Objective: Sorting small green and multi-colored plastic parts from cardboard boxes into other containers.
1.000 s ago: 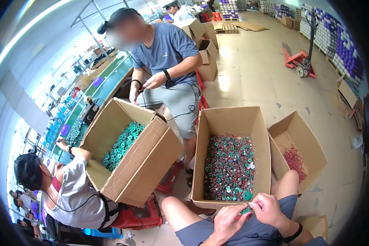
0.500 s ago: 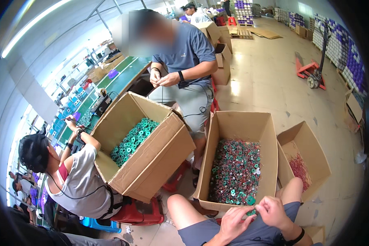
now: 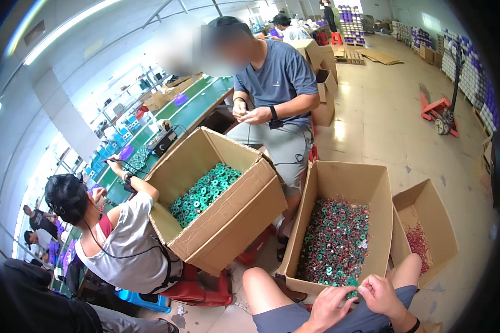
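At the lower right, in front of my knees, my left hand (image 3: pixel 332 307) pinches a small green ring-shaped part (image 3: pixel 351 294) between thumb and fingers. Against it my right hand (image 3: pixel 379 295) has its fingertips pressed together; whatever lies in them is too small to make out. Just beyond my hands stands a cardboard box (image 3: pixel 345 173) holding a mixed heap of green ring-shaped parts and thin red pieces (image 3: pixel 334 238). A smaller box (image 3: pixel 436 213) to its right contains loose red pieces (image 3: pixel 418 244).
A tall cardboard box (image 3: pixel 236 222) of green rings (image 3: pixel 205 191) stands left of centre. Beyond it sits a person in a blue shirt (image 3: pixel 283 75); another in grey (image 3: pixel 130 250) works at a green bench (image 3: pixel 197 102). A red pallet jack (image 3: pixel 441 114) stands far right.
The whole scene has shifted right and slightly down as the view turned. My hands stay together at the green ring, with the right fingertips slightly changed in pose.
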{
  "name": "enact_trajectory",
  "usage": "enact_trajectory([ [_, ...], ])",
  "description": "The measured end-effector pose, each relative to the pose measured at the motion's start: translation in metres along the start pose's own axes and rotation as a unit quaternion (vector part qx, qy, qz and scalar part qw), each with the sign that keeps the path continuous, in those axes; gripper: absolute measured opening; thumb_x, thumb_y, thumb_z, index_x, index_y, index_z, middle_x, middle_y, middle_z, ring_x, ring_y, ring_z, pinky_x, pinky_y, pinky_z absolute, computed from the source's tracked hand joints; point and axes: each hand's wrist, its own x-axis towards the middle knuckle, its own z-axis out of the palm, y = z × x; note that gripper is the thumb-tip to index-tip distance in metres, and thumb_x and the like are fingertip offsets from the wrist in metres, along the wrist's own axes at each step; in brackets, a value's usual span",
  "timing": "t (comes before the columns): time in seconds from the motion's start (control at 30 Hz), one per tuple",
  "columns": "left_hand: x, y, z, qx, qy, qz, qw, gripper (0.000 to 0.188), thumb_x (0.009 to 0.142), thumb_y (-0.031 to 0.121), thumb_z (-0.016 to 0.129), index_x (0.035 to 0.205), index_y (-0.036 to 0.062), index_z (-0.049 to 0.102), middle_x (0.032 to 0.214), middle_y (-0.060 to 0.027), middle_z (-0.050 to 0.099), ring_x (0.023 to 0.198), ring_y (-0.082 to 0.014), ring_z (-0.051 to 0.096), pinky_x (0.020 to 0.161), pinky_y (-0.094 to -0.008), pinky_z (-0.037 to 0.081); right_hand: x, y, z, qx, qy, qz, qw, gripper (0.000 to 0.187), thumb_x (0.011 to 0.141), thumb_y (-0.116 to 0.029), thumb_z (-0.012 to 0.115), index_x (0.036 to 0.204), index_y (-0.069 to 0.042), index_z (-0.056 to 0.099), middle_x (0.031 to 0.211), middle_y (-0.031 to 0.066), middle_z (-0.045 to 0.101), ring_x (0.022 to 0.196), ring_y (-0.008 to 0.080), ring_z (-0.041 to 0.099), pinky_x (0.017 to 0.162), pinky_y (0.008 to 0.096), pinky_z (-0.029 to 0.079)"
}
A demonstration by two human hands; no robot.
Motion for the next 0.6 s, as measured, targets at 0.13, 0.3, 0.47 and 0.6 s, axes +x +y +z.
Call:
enact_trajectory([
  [0.13,0.0,-0.009,0.0,0.016,0.023,0.022,0.999,0.03,0.074,0.012,0.079,0.102,0.0077,0.068,0.092,-0.0124,0.068,0.086,-0.0329,0.064,0.078,-0.0419,0.051,0.005,-0.007,0.001,0.041,-0.033,-0.004,0.999,0.012,0.085,-0.009,0.069,0.08,-0.001,0.061,0.069,0.0119,0.06,0.059,0.025,0.062,0.056,0.0358,0.049],
  [0.3,-0.004,-0.034,0.01,0.007,0.014,0.042,0.999,0.037,0.083,0.015,0.074,0.117,0.0057,0.063,0.096,-0.0117,0.067,0.09,-0.0305,0.064,0.081,-0.0407,0.051,0.015,-0.008,0.007,-0.02,-0.034,-0.083,0.996,0.012,0.078,-0.006,0.069,0.075,0.0,0.059,0.069,0.0127,0.057,0.058,0.025,0.059,0.055,0.0351,0.048],
  [0.47,-0.004,-0.038,0.022,-0.049,-0.001,0.056,0.997,0.041,0.076,0.007,0.074,0.114,0.0044,0.058,0.095,-0.014,0.059,0.093,-0.0332,0.057,0.083,-0.0428,0.046,0.008,-0.017,-0.015,-0.042,-0.104,-0.054,0.992,0.015,0.092,-0.015,0.062,0.094,0.0,0.063,0.088,0.0186,0.064,0.083,0.0342,0.063,0.076,0.0402,0.05],
  [0.6,-0.008,-0.042,0.013,-0.043,0.001,0.008,0.999,0.044,0.073,0.003,0.075,0.113,0.0057,0.058,0.095,-0.0125,0.058,0.094,-0.033,0.055,0.084,-0.0421,0.044,0.024,-0.016,-0.005,0.015,-0.126,-0.071,0.989,0.012,0.09,-0.011,0.06,0.087,0.001,0.06,0.084,0.0185,0.06,0.079,0.0348,0.061,0.073,0.0412,0.048],
])
